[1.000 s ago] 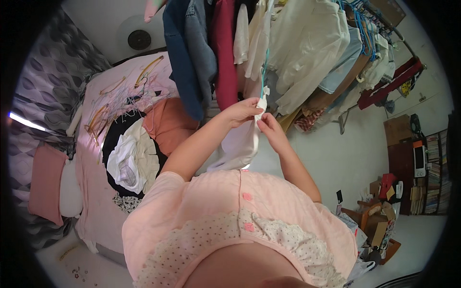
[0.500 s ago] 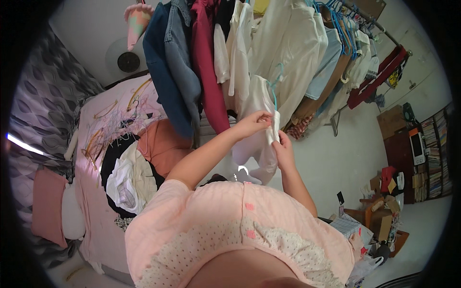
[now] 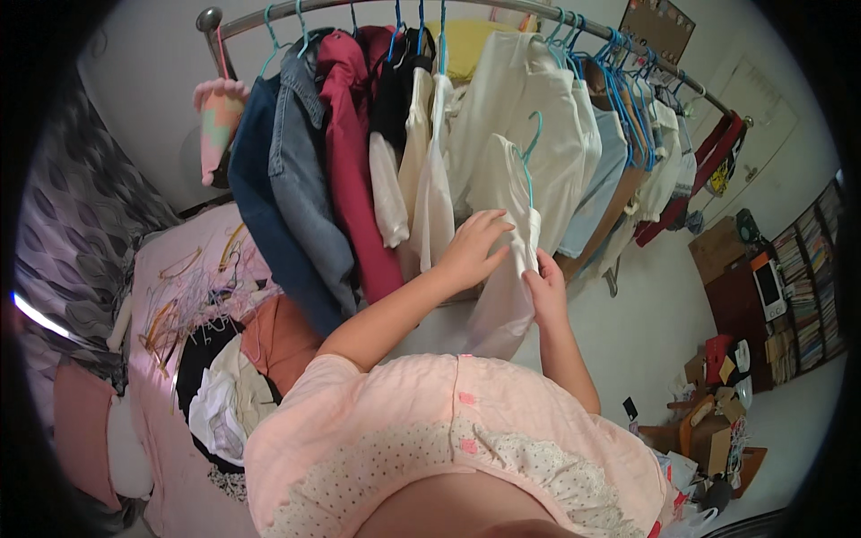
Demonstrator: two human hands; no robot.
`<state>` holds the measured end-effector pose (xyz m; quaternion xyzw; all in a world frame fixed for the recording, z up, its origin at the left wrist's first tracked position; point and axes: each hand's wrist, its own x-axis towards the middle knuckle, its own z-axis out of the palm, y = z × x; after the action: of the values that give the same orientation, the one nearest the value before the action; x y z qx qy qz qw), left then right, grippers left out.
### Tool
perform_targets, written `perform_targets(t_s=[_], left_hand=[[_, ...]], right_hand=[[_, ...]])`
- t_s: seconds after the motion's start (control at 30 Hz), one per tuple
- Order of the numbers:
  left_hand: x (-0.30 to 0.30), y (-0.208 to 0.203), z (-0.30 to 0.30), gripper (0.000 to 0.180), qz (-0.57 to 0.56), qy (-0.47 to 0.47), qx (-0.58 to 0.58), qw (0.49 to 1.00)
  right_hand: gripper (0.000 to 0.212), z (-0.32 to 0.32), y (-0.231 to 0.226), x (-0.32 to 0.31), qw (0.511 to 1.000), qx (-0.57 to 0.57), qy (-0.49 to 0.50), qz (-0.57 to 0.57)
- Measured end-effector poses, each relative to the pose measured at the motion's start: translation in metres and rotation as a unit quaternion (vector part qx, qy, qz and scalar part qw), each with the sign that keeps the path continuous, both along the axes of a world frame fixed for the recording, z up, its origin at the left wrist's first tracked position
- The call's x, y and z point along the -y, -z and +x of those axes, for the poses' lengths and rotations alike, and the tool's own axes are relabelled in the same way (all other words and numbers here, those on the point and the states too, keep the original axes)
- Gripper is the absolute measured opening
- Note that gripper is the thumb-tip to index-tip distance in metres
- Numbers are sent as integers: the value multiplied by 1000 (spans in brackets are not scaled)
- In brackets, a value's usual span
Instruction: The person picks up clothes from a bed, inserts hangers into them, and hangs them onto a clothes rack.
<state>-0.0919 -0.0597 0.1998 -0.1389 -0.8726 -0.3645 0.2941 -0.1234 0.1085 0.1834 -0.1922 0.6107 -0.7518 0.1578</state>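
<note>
In front of the rack hangs a white silky garment (image 3: 500, 309) on a light blue hanger (image 3: 528, 170), whose hook is free of the rail. My left hand (image 3: 473, 251) lies against the upper part of the cloth, fingers stretched and apart. On the other side, my right hand (image 3: 547, 285) pinches the garment's edge between thumb and fingers, below the hanger's end. The lower part of the cloth drops behind my chest and is hidden.
A metal clothes rail (image 3: 332, 9) carries several hung clothes, among them a denim jacket (image 3: 309, 170) and a dark red garment (image 3: 354, 179). At left, a pink bed (image 3: 148, 332) bears loose hangers (image 3: 202, 278) and piled clothes (image 3: 229, 390). A bookshelf (image 3: 803, 278) stands far right.
My view has tipped up, showing the rail. My left hand's fingers have spread from a pinch on the cloth. The garment and its hanger have shifted slightly right in view.
</note>
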Motion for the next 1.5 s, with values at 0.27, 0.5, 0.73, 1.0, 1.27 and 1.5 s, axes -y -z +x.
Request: perform_targets(t_s=[0.27,0.5,0.73,1.0,1.27,1.5], left_hand=[[6,-35,-54,44,32,80,10,996],[22,-65,-71,50,102,33,-41,993],[40,-85,-66,47,70,-47,-74,994],[43,-86,-59,54,129,-47,-95,986],[33,-81,-57,62,80,-156,-94,980],[21,-82,-58,64,-41,-213,-99,971]], right_hand=[[46,-59,-39,47,995,-28,1,-91],[45,-92,-89,81,990,-47,-40,-124],[37,-111,-111,127,972,-88,-126,-179],[32,-127,-115,161,964,-94,-169,-183],[22,-138,-110,180,954,-85,-214,-193],[33,-138,-102,161,949,-47,-276,-144]])
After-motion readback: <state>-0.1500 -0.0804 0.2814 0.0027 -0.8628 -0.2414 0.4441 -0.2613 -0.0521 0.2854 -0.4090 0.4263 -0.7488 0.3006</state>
